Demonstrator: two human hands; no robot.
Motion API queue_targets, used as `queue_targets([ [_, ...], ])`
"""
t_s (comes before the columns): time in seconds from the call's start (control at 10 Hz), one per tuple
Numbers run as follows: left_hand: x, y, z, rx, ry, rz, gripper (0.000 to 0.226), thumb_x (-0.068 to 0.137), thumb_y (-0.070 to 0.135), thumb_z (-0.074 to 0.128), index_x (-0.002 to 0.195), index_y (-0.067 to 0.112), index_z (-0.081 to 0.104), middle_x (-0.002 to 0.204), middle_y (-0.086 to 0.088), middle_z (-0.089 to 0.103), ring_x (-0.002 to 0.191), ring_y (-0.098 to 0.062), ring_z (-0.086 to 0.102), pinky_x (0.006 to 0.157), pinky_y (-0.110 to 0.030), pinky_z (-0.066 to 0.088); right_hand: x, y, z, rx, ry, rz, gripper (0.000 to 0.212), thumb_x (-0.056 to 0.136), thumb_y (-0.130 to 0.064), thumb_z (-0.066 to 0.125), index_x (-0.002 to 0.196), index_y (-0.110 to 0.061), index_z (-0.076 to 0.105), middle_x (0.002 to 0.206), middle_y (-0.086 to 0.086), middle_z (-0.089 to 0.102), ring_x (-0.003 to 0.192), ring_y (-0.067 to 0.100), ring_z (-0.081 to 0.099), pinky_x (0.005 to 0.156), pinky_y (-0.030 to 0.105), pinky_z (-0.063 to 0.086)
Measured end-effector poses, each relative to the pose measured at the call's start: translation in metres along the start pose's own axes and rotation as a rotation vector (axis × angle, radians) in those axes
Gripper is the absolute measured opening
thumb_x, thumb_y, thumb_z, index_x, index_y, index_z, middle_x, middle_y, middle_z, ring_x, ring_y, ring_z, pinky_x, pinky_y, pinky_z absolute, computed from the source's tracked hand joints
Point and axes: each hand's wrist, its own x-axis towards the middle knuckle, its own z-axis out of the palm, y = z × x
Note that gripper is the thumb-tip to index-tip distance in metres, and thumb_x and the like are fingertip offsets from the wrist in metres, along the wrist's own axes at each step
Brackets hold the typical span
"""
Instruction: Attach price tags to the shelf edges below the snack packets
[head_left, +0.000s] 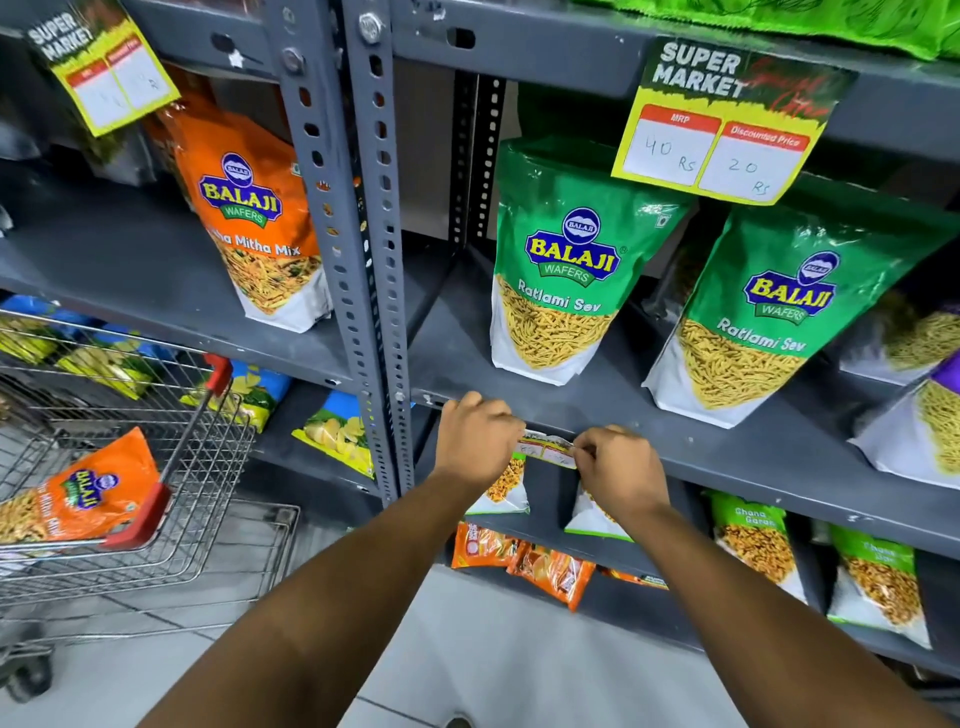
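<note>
Pressing a small price tag (545, 451) against the front lip of the grey shelf edge (727, 460), the person works with both hands close together, the tag stretched between them so it lies flat and level along the metal before it is fixed. The left hand (480, 441) is curled into a loose fist at the tag's left end, knuckles up against the edge, its fingers closed on or over that end; whether it pinches the paper or only pins it I cannot tell. The right hand (615, 465) is likewise bunched, thumb and fingertips drawn together on the tag's right end, gripping it rather than resting open. Just above and beyond the hands stands a green Ratlami Sev packet (558, 260), with a second one (769, 306) further off to the right of the right hand, so the tag sits directly beneath the goods it prices, which is likely why this spot was chosen. High above the right hand a larger yellow supermarket tag (727, 124) already hangs from the upper shelf. To the left of the left hand, past the slotted upright (374, 260), a wire trolley (130, 467) holds an orange packet (78, 493), kept within reach.
</note>
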Motion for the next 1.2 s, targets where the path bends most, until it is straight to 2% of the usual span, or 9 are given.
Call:
queue_targets([
  [0.2, 0.011, -0.001, -0.006, 0.104, -0.057, 0.055, 0.005, 0.075, 0.016, 0.065, 0.072, 0.018, 0.069, 0.072, 0.001, 0.068, 0.074, -0.027, 0.053, 0.064, -0.031, 0.031, 0.003, -0.002, 0.001, -0.025, 0.003, 0.020, 0.012, 0.082, -0.023, 0.057, 0.077, -0.023, 0.068, 0.084, 0.003, 0.069, 0.072, 0.030, 0.063, 0.060, 0.031, 0.049],
  [0.4, 0.018, 0.000, -0.005, 0.069, -0.058, 0.056, 0.011, 0.078, 0.018, 0.061, 0.072, 0.021, 0.069, 0.076, 0.003, 0.068, 0.078, -0.027, 0.052, 0.065, -0.033, 0.031, 0.007, -0.007, -0.004, -0.169, -0.011, 0.001, 0.016, 0.084, -0.025, 0.052, 0.077, -0.022, 0.067, 0.085, 0.002, 0.066, 0.072, 0.034, 0.063, 0.059, 0.031, 0.046],
  [0.5, 0.023, -0.003, -0.002, 0.058, -0.056, 0.061, 0.011, 0.080, 0.022, 0.060, 0.073, 0.024, 0.069, 0.081, 0.006, 0.069, 0.080, -0.025, 0.052, 0.067, -0.035, 0.036, 0.014, -0.007, -0.010, -0.207, -0.018, -0.014, 0.011, 0.081, -0.026, 0.060, 0.073, -0.019, 0.057, 0.085, 0.003, 0.058, 0.074, 0.034, 0.061, 0.059, 0.032, 0.046],
  [0.6, 0.028, -0.008, 0.000, 0.065, -0.056, 0.064, 0.011, 0.081, 0.032, 0.064, 0.074, 0.024, 0.068, 0.079, 0.007, 0.071, 0.081, -0.024, 0.053, 0.069, -0.036, 0.038, 0.018, -0.004, -0.015, -0.158, -0.024, -0.007, 0.028, 0.076, -0.033, 0.070, 0.072, -0.021, 0.045, 0.085, 0.001, 0.049, 0.075, 0.033, 0.059, 0.061, 0.034, 0.045],
  [0.7, 0.033, -0.014, 0.001, 0.068, -0.069, 0.088, 0.026, 0.079, 0.050, 0.065, 0.075, 0.024, 0.069, 0.073, 0.007, 0.071, 0.083, -0.023, 0.054, 0.070, -0.035, 0.036, 0.024, -0.003, -0.019, -0.174, -0.050, -0.013, 0.037, 0.074, -0.038, 0.073, 0.073, -0.024, 0.039, 0.083, -0.002, 0.044, 0.078, 0.032, 0.059, 0.061, 0.034, 0.043],
  [0.8, 0.033, -0.015, 0.000, 0.083, -0.085, 0.098, 0.031, 0.078, 0.054, 0.064, 0.073, 0.025, 0.070, 0.070, 0.007, 0.071, 0.083, -0.023, 0.053, 0.070, -0.035, 0.036, 0.025, -0.004, -0.020, -0.205, -0.053, -0.018, 0.035, 0.075, -0.039, 0.073, 0.076, -0.023, 0.042, 0.087, 0.001, 0.048, 0.083, 0.032, 0.059, 0.062, 0.036, 0.045],
  [0.9, 0.030, -0.012, -0.004, 0.066, -0.098, 0.079, 0.031, 0.077, 0.053, 0.066, 0.071, 0.023, 0.069, 0.068, 0.006, 0.071, 0.081, -0.023, 0.054, 0.070, -0.035, 0.037, 0.016, -0.003, -0.017, -0.303, -0.049, -0.100, 0.029, 0.082, -0.039, 0.066, 0.092, -0.017, 0.051, 0.100, 0.007, 0.057, 0.097, 0.034, 0.057, 0.069, 0.041, 0.050],
  [1.1, 0.027, -0.015, -0.011, -0.010, -0.082, 0.157, 0.029, 0.082, 0.051, 0.060, 0.083, 0.023, 0.069, 0.082, 0.002, 0.073, 0.092, -0.024, 0.059, 0.075, -0.036, 0.042, -0.002, 0.011, -0.031, -0.296, -0.013, -0.144, 0.028, 0.085, -0.047, 0.059, 0.096, -0.021, 0.057, 0.101, 0.005, 0.059, 0.099, 0.029, 0.056, 0.079, 0.039, 0.047],
  [1.2, 0.018, -0.016, -0.013, -0.002, -0.060, 0.249, 0.032, 0.087, 0.048, 0.054, 0.101, 0.022, 0.066, 0.107, 0.001, 0.071, 0.109, -0.024, 0.056, 0.088, -0.039, 0.043, -0.010, 0.017, -0.037, -0.338, 0.031, -0.158, 0.028, 0.086, -0.045, 0.058, 0.102, -0.021, 0.059, 0.103, 0.005, 0.059, 0.101, 0.030, 0.056, 0.080, 0.040, 0.047],
])
